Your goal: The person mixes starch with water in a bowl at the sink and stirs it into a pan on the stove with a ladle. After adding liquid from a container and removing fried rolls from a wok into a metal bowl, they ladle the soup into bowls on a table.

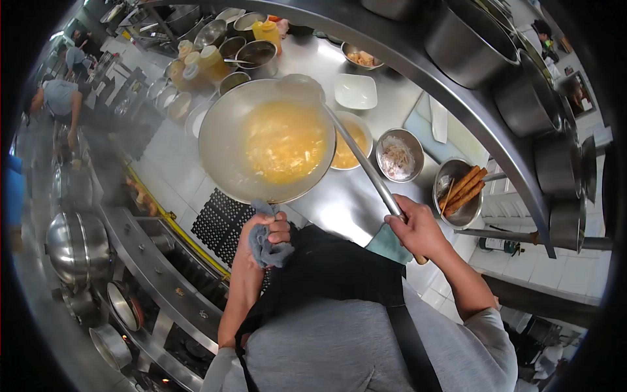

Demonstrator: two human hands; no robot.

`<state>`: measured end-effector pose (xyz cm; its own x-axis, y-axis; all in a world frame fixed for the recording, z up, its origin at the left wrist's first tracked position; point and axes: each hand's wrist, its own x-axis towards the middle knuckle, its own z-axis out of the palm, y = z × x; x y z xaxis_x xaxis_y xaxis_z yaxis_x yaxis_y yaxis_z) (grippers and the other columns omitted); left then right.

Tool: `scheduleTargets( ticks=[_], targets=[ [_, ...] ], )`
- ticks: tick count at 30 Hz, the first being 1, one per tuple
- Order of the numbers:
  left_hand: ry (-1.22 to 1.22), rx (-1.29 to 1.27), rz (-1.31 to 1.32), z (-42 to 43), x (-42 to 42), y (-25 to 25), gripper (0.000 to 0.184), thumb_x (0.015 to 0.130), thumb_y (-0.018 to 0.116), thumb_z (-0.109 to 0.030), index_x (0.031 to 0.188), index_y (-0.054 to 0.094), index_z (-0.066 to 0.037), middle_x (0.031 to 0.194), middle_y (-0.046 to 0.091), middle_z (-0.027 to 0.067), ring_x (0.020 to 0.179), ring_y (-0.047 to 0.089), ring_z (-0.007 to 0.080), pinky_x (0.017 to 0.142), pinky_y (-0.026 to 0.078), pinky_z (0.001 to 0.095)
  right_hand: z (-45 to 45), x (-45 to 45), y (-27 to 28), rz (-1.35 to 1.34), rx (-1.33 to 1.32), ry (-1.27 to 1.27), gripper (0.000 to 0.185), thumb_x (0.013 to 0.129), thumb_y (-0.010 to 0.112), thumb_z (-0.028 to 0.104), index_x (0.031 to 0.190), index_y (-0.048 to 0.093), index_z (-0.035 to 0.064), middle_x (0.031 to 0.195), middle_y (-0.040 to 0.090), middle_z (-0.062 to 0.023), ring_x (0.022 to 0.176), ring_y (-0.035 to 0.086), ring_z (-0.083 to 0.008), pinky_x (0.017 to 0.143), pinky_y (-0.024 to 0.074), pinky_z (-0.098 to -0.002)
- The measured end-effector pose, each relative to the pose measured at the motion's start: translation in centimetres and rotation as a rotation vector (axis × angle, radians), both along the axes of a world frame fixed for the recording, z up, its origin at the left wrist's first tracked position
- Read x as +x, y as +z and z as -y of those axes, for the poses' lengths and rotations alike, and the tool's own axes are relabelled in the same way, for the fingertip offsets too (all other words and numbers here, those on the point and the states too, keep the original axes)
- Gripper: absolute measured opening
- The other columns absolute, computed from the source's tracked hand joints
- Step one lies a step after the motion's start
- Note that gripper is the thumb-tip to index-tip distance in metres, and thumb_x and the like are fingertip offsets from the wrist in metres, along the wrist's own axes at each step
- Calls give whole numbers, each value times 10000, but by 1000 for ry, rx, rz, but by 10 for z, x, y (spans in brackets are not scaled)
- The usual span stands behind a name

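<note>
My left hand (279, 230) is closed around a crumpled grey cloth (262, 249) at the near edge of a large wok (221, 134), gripping the wok through it. Yellow, shiny liquid (285, 145) lies in the wok, which is held up over the floor and the counter's edge. In my right hand (423, 225) is the long metal handle of a ladle (369, 171). The ladle's bowl rests at the wok's far right rim. Partly behind the handle stands a bowl with yellow liquid (346, 153).
The steel counter (326, 206) carries a white dish (356, 91), a bowl of pale shreds (397, 157), a bowl with brown sticks (465, 189) and squeeze bottles (212, 62). Pots (467, 46) sit on the shelf overhead. At left are stove burners (163, 366) and a co-worker (62, 101).
</note>
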<state>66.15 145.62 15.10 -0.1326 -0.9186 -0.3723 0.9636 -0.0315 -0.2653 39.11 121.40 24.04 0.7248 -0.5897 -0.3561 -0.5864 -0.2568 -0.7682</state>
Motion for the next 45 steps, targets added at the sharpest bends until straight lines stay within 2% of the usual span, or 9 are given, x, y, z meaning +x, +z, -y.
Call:
scheduleTargets(
  ticks=[1, 2, 6, 10, 13, 23, 32, 39, 45],
  targets=[
    [4, 1, 0, 4, 2, 0, 160, 851, 597, -130, 973, 527, -54, 738, 473, -11, 642, 505, 150, 576, 427, 308, 1, 9, 0, -17, -24, 24, 310, 911, 670, 153, 1185, 652, 8, 705, 622, -70, 576, 562, -143, 579, 468, -327],
    [11, 4, -1, 8, 5, -1, 157, 852, 598, -128, 970, 527, -53, 734, 474, -9, 643, 506, 152, 575, 428, 308, 1, 16, 7, -60, 156, 2, 284, 954, 631, 141, 1196, 635, -6, 696, 613, -57, 501, 542, -138, 502, 451, -307],
    [4, 102, 103, 23, 18, 8, 175, 843, 608, -114, 976, 524, -37, 735, 486, 3, 638, 504, 156, 562, 431, 297, 11, 32, 32, 18, 873, -62, 319, 999, 572, 123, 1271, 568, -44, 692, 522, 0, 426, 507, -104, 365, 421, -265],
    [9, 140, 143, 22, 31, 14, 177, 836, 618, -112, 965, 518, -44, 737, 493, 0, 637, 501, 152, 559, 430, 288, 17, 38, 37, 164, 1658, -328, 409, 1051, 464, 212, 1342, 525, -68, 660, 437, 0, 396, 475, -101, 338, 424, -255],
    [24, 101, 74, 19, 39, 19, 162, 838, 620, -113, 942, 510, -56, 736, 492, -3, 632, 500, 149, 559, 431, 286, 12, 47, 46, 189, 1780, -338, 376, 1047, 479, 216, 1312, 559, -38, 704, 476, 6, 408, 459, -81, 343, 421, -260],
    [97, 102, 41, 13, 64, 11, 143, 837, 605, -100, 929, 506, -53, 733, 486, -5, 625, 503, 152, 562, 439, 284, 23, 80, 78, 135, 1642, -314, 372, 1044, 485, 208, 1304, 567, -44, 697, 461, 9, 398, 441, -69, 322, 410, -257],
    [217, 109, 51, -7, 75, 6, 178, 829, 617, -105, 975, 550, -28, 715, 486, -11, 609, 495, 143, 552, 441, 297, 54, 87, 77, 254, 1601, -289, 373, 1040, 505, 229, 1301, 572, -30, 679, 462, 15, 400, 457, -70, 327, 395, -242],
    [295, 144, 18, -21, 78, 9, 195, 830, 611, -123, 984, 538, -28, 714, 510, 1, 594, 510, 148, 536, 457, 306, 72, 94, 32, 215, 1336, -275, 338, 1035, 531, 207, 1279, 578, -22, 706, 511, 2, 410, 466, -97, 355, 376, -263],
    [335, 158, 49, -36, 73, 11, 225, 842, 600, -155, 1023, 525, -42, 724, 538, -5, 590, 554, 148, 546, 482, 323, 58, 102, -23, 96, 855, -196, 293, 978, 610, 161, 1200, 588, -29, 674, 532, -9, 422, 502, -115, 377, 400, -274]
  ],
)
